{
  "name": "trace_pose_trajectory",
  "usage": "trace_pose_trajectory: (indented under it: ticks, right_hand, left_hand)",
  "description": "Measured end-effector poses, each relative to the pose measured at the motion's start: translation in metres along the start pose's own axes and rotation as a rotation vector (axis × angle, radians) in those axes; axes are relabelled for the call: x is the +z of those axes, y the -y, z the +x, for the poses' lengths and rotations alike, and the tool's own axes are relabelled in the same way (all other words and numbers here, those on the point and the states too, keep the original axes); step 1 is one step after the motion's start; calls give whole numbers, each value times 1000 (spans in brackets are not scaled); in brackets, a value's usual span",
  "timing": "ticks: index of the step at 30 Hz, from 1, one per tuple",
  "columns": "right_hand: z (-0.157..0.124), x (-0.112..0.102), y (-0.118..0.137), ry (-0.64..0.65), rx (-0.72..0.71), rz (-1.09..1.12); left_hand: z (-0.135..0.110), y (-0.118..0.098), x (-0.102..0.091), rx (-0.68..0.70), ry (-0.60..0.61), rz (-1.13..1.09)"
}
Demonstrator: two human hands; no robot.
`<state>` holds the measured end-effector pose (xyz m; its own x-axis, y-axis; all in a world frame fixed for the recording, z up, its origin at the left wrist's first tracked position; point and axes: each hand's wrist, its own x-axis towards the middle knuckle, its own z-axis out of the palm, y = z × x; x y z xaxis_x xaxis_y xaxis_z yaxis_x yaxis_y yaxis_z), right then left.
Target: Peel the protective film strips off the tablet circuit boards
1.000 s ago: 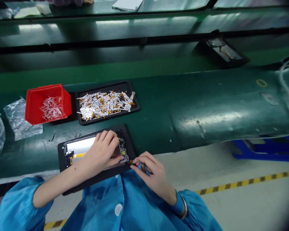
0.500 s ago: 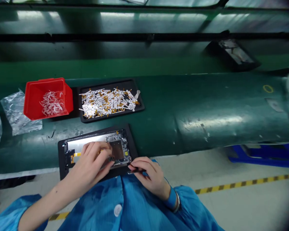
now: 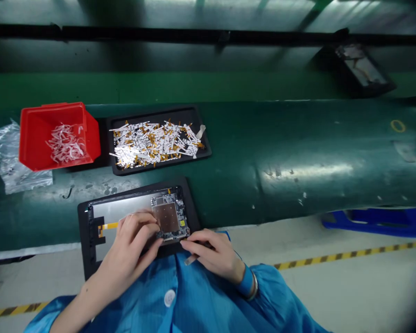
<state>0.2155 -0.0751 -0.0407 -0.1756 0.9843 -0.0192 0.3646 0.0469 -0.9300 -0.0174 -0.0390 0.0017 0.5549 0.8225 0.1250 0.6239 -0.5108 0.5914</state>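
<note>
An opened tablet [image 3: 125,210] with a bare circuit board [image 3: 168,218] lies in a black tray [image 3: 84,249] at the near edge of the green bench. My left hand [image 3: 130,247] rests on the tablet, its fingertips curled at the board's lower left corner. My right hand [image 3: 211,252] sits just off the tray's near right corner, fingers pinched on a small pale strip [image 3: 190,260] that pokes out below them. Both sleeves are blue.
A black tray [image 3: 201,152] of white and orange strips lies behind the tablet, with a red bin [image 3: 31,143] of clear scraps to its left and a plastic bag [image 3: 7,162] beyond. Another tray [image 3: 364,69] sits far right. A blue stool [image 3: 377,219] stands under the bench.
My left hand slid down and left off the circuit board, uncovering it. My right hand drew back toward my body and now shows a pale strip. The view drifted left.
</note>
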Motion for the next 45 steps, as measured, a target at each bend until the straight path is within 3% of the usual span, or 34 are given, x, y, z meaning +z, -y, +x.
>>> trace_pose_trajectory:
  ticks: [3, 9, 12, 23, 29, 36, 45]
  right_hand:
    - [1, 0, 0, 11, -32, -10]
    - [7, -5, -3, -13, -414, -231]
    - [7, -6, -5, -36, -509, -319]
    - [6, -2, -1, -74, -481, -292]
    - [5, 1, 3, -99, -340, -190]
    - [5, -1, 1, -58, -326, -170]
    - [8, -5, 8, -27, -293, -169]
  left_hand:
    - [1, 1, 1, -4, 1, -6]
    - [3, 0, 4, -14, -14, 9]
    - [2, 1, 6, -24, -15, 16]
    - [1, 1, 8, -9, -7, 3]
    - [0, -2, 9, 16, -3, 39]
    - [-2, -1, 9, 113, 1, 41]
    - [3, -2, 7, 139, -19, 10]
